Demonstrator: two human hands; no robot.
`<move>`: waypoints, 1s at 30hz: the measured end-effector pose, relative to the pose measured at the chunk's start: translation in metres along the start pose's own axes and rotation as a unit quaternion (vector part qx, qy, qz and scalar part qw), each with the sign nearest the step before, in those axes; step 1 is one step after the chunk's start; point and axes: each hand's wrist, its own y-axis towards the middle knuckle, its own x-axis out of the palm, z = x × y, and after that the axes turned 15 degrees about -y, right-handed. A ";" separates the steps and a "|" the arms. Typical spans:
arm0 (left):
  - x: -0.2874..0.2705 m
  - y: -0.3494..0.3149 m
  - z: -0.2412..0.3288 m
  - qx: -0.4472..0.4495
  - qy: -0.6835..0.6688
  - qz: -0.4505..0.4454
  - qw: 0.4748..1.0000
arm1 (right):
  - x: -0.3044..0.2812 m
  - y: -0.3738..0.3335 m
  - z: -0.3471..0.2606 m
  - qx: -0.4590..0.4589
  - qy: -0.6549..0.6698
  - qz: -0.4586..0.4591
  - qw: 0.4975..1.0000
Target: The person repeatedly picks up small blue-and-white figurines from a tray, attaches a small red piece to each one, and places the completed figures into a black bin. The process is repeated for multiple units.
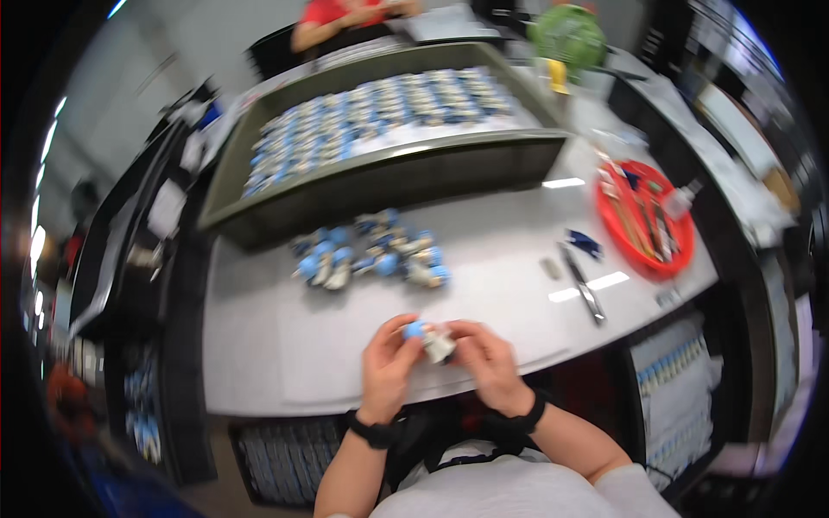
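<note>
Between both hands, just above the near edge of the white table, is a small figurine with a light-blue top and a cream-white body. My left hand pinches it at the blue end. On its other side, the fingers of my right hand close on the pale body. Its finer details are blurred. Farther forward on the table lies a loose cluster of similar blue-and-white figurines.
A large olive-green tray with rows of figurines spans the far side. At right are a red round tray of tools, a dark pen-like tool and a small dark-blue piece. A person in red sits beyond.
</note>
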 end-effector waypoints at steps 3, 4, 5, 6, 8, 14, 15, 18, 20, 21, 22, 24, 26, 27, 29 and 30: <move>-0.003 -0.002 0.001 0.030 0.003 -0.011 0.999 | -0.005 0.007 -0.003 -0.075 -0.123 -0.040 0.989; -0.011 -0.002 0.001 0.034 0.028 -0.019 0.999 | -0.003 0.007 0.002 -0.103 -0.103 -0.009 0.989; -0.015 -0.001 -0.001 0.042 0.051 -0.024 0.998 | -0.001 0.007 0.009 -0.133 -0.086 0.016 0.987; -0.007 -0.004 -0.005 0.053 0.041 -0.012 0.998 | -0.004 0.007 0.010 -0.125 -0.061 -0.006 0.990; 0.012 -0.014 0.006 0.064 0.062 -0.019 0.996 | -0.021 -0.003 0.001 -0.107 -0.022 -0.029 0.994; 0.009 -0.007 0.006 -0.005 0.099 -0.004 0.995 | -0.146 -0.072 -0.004 -0.064 -0.150 0.248 0.955; 0.009 -0.007 0.005 -0.003 0.113 0.000 0.994 | -0.176 -0.091 0.007 -0.060 -0.160 0.319 0.932; 0.004 -0.008 0.005 0.008 0.135 0.024 0.990 | -0.271 -0.180 0.044 0.080 -0.188 0.496 0.844; 0.000 -0.007 0.006 0.011 0.142 0.020 0.990 | -0.317 -0.253 0.059 0.180 -0.327 0.557 0.742; 0.001 -0.006 0.004 0.011 0.148 0.018 0.989 | -0.335 -0.294 0.080 0.214 -0.382 0.567 0.698; 0.004 -0.006 0.004 0.015 0.148 0.022 0.989 | -0.348 -0.334 0.100 0.279 -0.374 0.537 0.703; 0.007 -0.006 0.004 0.018 0.172 0.023 0.985 | -0.355 -0.379 0.115 0.406 -0.366 0.442 0.711; 0.012 -0.006 0.005 0.022 0.194 0.035 0.980 | -0.347 -0.399 0.120 0.521 -0.363 0.307 0.708; 0.010 -0.006 0.004 0.019 0.195 0.032 0.980 | -0.346 -0.405 0.126 0.530 -0.351 0.285 0.717; 0.007 -0.005 0.006 0.018 0.200 0.024 0.979 | -0.341 -0.407 0.137 0.543 -0.323 0.240 0.737; 0.006 -0.005 0.006 0.016 0.203 0.022 0.979 | -0.342 -0.408 0.141 0.554 -0.312 0.221 0.739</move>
